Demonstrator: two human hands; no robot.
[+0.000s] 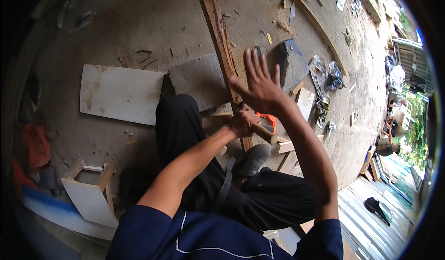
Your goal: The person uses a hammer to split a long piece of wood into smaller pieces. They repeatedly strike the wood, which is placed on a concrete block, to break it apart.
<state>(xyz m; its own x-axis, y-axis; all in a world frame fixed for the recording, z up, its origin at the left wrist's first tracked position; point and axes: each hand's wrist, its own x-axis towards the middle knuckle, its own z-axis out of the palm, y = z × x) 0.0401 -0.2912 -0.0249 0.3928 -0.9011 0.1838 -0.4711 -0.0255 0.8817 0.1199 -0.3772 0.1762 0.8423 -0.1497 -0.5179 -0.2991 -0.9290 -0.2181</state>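
My left hand [243, 122] is closed round a short wooden handle [264, 133], whose butt sticks out toward my right. The other end of that handle is hidden by my fist, so its kind does not show. Under and beside this fist runs a long rough wooden plank [218, 31], split and dark along its face, lying across a grey concrete block [197, 79]. Raised above the plank's right side is my right hand [262, 86], its fingers spread and nothing in it. An orange-framed object [270, 119] lies partly hidden between my two arms.
Left of the block lies a stained white board [120, 93]. A dark stone block [293, 65], crumpled plastic [320, 79] and wood offcuts [289, 146] are on the right. My clog [256, 160] is close to the plank's near end. Several people sit far right.
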